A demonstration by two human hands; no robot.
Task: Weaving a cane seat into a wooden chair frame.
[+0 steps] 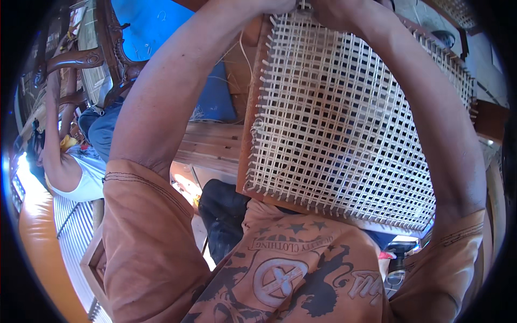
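Rust-orange T-shirt with dark printed stars and animal shapes [280, 285] fills 6 o'clock, nearest the camera, its sleeves at 8 and 4. Beyond it, from about 12 to 4 o'clock, lies a pale woven cane panel with an open, square-holed lattice [334, 124] on a reddish-brown wooden frame [245, 161]; short cane ends stick out along its edges. At 12 o'clock the left hand [277, 4] and the right hand [336, 13] are close together at the panel's far edge. The top of the view cuts both off, so whether either grip is apart or clamped cannot be told. The right forearm passes over the panel. Just left of it, toward 10 o'clock, run reddish-brown wooden slats [207, 144]. Farther out are a bright blue surface [148, 32] at 11, a dark carved wooden chair frame [109, 46] at 10, and a co-worker in a white sleeveless top [86, 175] at 9.
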